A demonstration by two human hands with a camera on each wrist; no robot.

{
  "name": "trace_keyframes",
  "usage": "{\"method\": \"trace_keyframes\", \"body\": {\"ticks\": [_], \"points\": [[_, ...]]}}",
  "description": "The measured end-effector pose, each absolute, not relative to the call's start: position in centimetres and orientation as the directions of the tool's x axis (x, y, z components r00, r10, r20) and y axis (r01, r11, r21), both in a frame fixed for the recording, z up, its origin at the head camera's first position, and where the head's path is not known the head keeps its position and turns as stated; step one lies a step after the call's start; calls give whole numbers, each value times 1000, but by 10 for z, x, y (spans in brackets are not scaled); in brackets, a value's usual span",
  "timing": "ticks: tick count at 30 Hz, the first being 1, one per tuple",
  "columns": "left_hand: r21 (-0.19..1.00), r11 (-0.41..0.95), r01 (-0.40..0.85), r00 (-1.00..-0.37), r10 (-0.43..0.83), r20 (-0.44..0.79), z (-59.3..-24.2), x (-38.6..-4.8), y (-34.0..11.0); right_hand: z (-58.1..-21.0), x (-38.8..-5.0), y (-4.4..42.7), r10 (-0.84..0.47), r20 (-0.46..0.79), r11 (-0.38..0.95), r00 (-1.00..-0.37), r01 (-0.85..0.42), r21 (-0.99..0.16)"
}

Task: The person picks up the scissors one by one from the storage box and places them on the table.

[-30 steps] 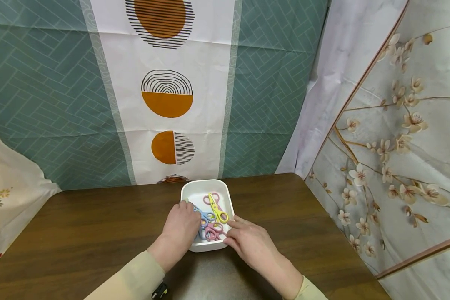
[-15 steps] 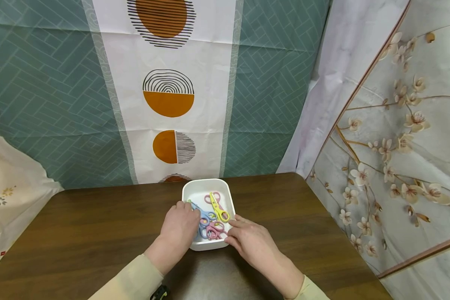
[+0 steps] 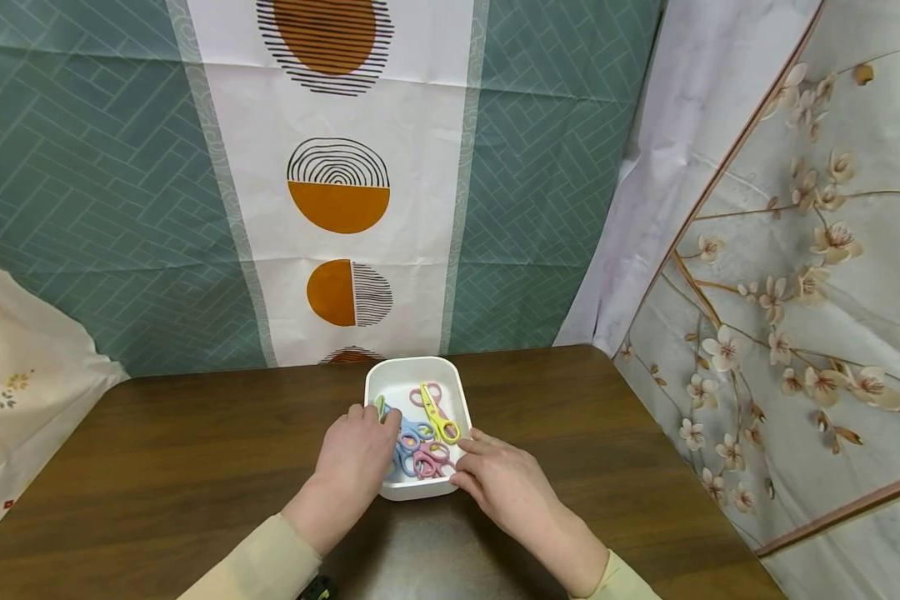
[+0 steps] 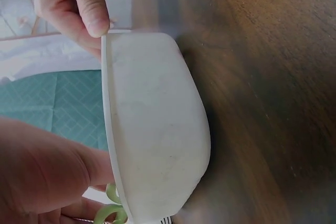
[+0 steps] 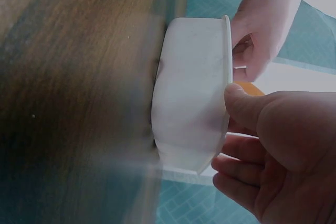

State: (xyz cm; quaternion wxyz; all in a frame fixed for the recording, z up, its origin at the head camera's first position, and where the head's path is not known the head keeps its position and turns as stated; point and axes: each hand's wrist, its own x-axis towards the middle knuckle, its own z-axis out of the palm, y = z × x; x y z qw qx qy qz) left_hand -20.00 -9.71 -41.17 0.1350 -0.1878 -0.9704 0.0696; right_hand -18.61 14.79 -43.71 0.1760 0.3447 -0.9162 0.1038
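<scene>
A white tray [image 3: 414, 492] with rounded corners stands on the table and holds several small scissors. Yellow scissors [image 3: 431, 410] lie over pink ones at the far right inside; blue scissors [image 3: 411, 435] and pink scissors [image 3: 431, 460] overlap nearer. My left hand [image 3: 356, 454] reaches over the tray's left rim, fingertips inside and largely hidden. Green scissors handles [image 4: 111, 213] stick up at the rim beside these fingers; whether they are held is unclear. At the near right corner, my right hand [image 3: 512, 483] pinches the rim, its thumb [image 5: 240, 98] resting on the edge.
The dark brown wooden table [image 3: 195, 475] spreads to both sides of the tray. A patterned green and white cloth [image 3: 360, 208] hangs behind it. Floral fabric [image 3: 787, 333] stands along the right, and a pale cloth [image 3: 22, 392] hangs at the left.
My left hand has shifted slightly left within the tray, uncovering more of the blue and green scissors. The right hand stays at the rim. The head view has drifted a little.
</scene>
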Motion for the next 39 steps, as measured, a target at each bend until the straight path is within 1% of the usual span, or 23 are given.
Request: {"method": "trace_keyframes", "body": {"ticks": [6,15,21,25,31,39], "points": [[-143,930,337,-891,365,269,-412,-197,-100,-438,-187,147,-597,402,736,-694,-673,-69],[-100,944,315,-903,331,273,-416,-196,-102,-438,-186,147,-598,405,735,-691,-675,-66],[-33,955,294,-918,292,267,-416,-196,-106,-439,-186,147,-593,408,738,-694,-672,-69],[6,956,293,-918,280,281,-418,-198,-108,-438,-186,147,-592,402,741,-699,-668,-70],[34,951,306,-899,277,339,-423,-198,-114,-438,-186,147,-595,387,745,-705,-664,-64],[32,943,330,-847,281,450,-430,-195,-119,-438,-186,147,-590,392,749,-706,-659,-59]]}}
